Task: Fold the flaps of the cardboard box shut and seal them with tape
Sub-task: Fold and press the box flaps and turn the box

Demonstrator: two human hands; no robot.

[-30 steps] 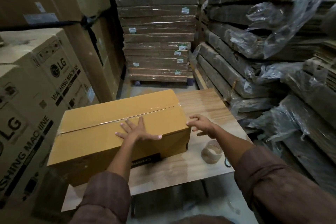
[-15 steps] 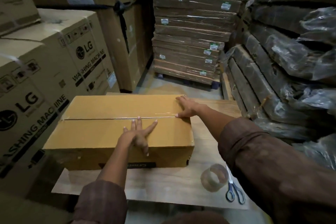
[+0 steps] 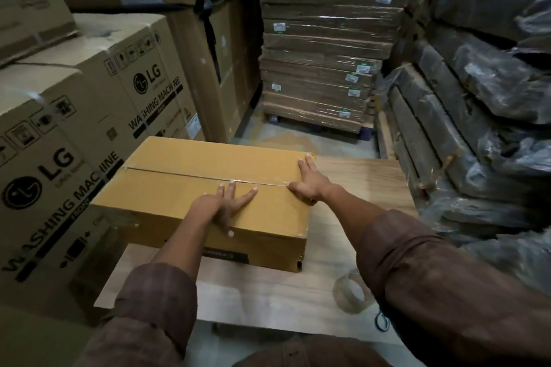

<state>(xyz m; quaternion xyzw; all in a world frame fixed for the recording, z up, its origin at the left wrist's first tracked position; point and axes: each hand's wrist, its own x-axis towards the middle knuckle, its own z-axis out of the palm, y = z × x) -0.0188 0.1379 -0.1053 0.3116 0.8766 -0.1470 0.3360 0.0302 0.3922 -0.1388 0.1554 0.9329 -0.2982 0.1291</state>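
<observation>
1. Our left hand (image 3: 219, 205) lies flat on the cardboard box (image 3: 190, 185), fingers straight and spread, fingertips at the taped seam (image 3: 179, 173), holding nothing.
2. Our right hand (image 3: 308, 185) presses the box's right end, fingers extended, thumb at the seam's end, nothing gripped.
3. The box sits under both hands on the wooden table (image 3: 366, 182), flaps closed, clear tape along the seam.
4. A tape roll (image 3: 350, 292) lies on the table below our right forearm, with scissors (image 3: 381, 322) partly hidden just beside it.
5. Washing machine cartons (image 3: 74, 134) stand left of our left hand.
</observation>
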